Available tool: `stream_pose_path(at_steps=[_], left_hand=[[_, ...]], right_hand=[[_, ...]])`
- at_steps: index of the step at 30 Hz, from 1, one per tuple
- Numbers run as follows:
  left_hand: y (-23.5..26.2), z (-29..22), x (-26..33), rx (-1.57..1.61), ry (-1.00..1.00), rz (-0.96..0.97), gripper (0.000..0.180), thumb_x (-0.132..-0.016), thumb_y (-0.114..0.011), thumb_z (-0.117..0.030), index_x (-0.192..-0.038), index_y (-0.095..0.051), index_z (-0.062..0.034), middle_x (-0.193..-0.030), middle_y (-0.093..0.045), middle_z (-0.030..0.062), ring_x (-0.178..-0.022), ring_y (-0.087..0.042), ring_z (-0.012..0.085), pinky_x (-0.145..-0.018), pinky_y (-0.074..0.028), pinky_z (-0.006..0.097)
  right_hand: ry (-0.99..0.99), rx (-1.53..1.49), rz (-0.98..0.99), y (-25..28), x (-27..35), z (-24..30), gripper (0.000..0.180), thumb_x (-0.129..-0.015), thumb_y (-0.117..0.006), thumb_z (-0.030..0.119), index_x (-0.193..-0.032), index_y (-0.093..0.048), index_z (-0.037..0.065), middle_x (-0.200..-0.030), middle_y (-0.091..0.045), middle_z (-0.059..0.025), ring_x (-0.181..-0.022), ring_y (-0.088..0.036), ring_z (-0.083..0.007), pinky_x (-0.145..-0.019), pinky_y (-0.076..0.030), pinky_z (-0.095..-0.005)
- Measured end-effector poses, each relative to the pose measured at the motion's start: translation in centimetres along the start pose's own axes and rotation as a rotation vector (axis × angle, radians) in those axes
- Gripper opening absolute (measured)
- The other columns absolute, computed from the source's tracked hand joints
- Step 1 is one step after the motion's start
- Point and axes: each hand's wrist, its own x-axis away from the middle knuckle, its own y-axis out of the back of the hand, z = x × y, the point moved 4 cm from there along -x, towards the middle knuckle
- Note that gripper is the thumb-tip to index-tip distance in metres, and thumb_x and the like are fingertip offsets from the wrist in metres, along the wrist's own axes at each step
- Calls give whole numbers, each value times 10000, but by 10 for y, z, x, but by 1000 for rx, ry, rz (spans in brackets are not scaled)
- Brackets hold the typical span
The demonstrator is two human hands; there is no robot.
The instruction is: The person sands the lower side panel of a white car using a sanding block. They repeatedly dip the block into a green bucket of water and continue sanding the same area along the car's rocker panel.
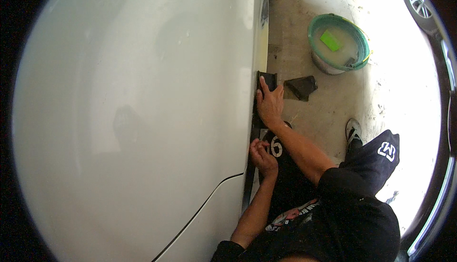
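Note:
Beside the white car panel [181, 71], my right hand [270, 105] rests on a black flat piece [269, 79] with a raised edge. One finger stretches along this piece, and the thumb lies nearer the car. Whether the piece is loose or part of the car, I cannot tell. My left hand [263, 158] is closer to me, against the car's lower edge beside my knee. Its fingers are curled, and what they hold, if anything, is hidden. A dark folded sheet [303, 87] lies on the floor just right of my right hand.
A green bucket [310, 38] of cloudy water stands beyond the sheet, with a bright green rectangular pad [329, 40] in it. The concrete floor [304, 124] is stained. A second car's wheel [420, 4] shows at the far right. My shoe [352, 129] is planted on the floor.

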Motion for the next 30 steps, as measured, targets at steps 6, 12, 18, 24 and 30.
stream_pose_path(at_steps=[6,12,18,24,30], left_hand=[[-6,-2,0,19,30,17,296,-997,-353,-175,-1158,-478,40,-876,-565,112,-849,-544,204,-848,-437,339],[-5,0,-5,2,34,41,317,-999,-339,-171,-1194,-461,47,-897,-564,122,-867,-539,204,-825,-442,323],[-5,-8,-3,-47,11,45,339,-994,-334,-173,-1210,-465,53,-885,-571,126,-849,-546,212,-812,-442,323],[0,-14,-1,-92,12,60,353,-980,-343,-164,-1217,-487,55,-877,-584,123,-842,-557,229,-827,-440,341],[6,-10,-2,-91,11,57,366,-981,-345,-179,-1231,-495,44,-887,-598,123,-857,-567,234,-840,-439,350]], right_hand=[[-102,-44,56,14,-32,-6,451,-927,-557,260,-1371,-494,211,-1062,-421,-281,-978,-475,-449,-808,-460,-513],[-104,-87,4,8,-21,-4,454,-923,-556,241,-1372,-492,237,-1056,-422,-288,-957,-482,-474,-826,-450,-523],[-98,-87,27,6,-3,9,468,-922,-555,227,-1381,-476,267,-1058,-421,-281,-962,-486,-452,-808,-454,-529],[-193,-72,-20,14,-37,-7,425,-927,-551,254,-1351,-512,268,-1103,-410,-280,-1016,-480,-438,-806,-458,-509],[-169,-160,20,15,-31,2,467,-897,-576,257,-1357,-502,225,-1080,-439,-316,-1006,-472,-490,-867,-430,-541]])
